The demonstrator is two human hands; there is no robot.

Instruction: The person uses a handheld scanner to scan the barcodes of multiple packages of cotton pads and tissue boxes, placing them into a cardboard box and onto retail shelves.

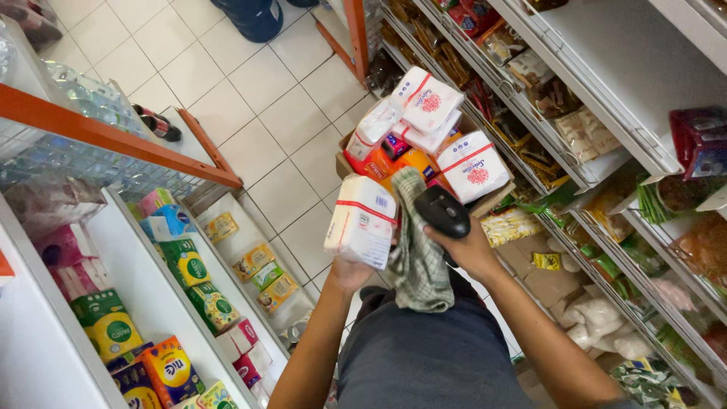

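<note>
White soft pack (362, 221), red band

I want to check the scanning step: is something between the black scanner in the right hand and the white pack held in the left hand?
Nothing solid blocks it. The scanner in the right hand sits right of the white pack in the left hand; only a checked cloth hangs just between and below them.

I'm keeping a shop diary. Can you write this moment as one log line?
left hand: holds white packet | right hand: holds black scanner | checked cloth: between hands | box of packets: on floor
</note>
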